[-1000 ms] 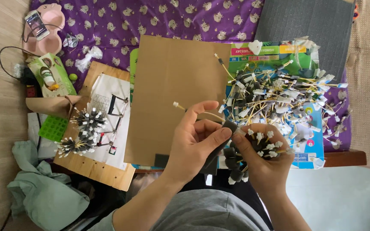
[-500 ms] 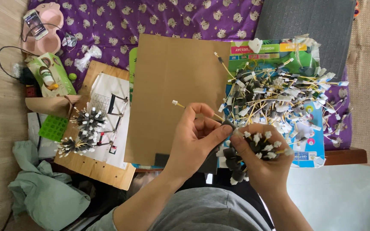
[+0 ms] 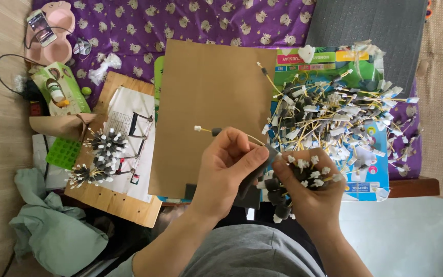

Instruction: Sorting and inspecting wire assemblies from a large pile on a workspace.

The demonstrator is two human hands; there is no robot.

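My left hand (image 3: 229, 172) is curled up, with my thumb and fingers pinched shut on one thin yellow wire (image 3: 232, 134). The wire has a little white tip and a black sleeve, and it pokes out to the left over the brown cardboard sheet (image 3: 206, 97). My right hand (image 3: 311, 197) is just beside my left one, and the fingertips touch. My right fingers are closed tight around a bunch of wires (image 3: 298, 177). Their white tips and black sleeves stick up out of my fist. Both hands are near me, at the near edge of the cardboard.

Farther away and to the right is a big messy pile of loose wires (image 3: 334, 115), all yellow, black and white. It lies on some colourful printed sheets (image 3: 370, 174). On the left is a wooden board (image 3: 114, 202) with a paper on it, and two finished bundles (image 3: 98, 156) of wires sit there like spiky balls. A small green grid tray (image 3: 63, 152) is just left of the board. A purple cloth (image 3: 144, 25) with little animals covers the far part. A phone (image 3: 41, 27) rests on a pink holder in the far left corner. A green cloth (image 3: 47, 231) lies crumpled at the near left.
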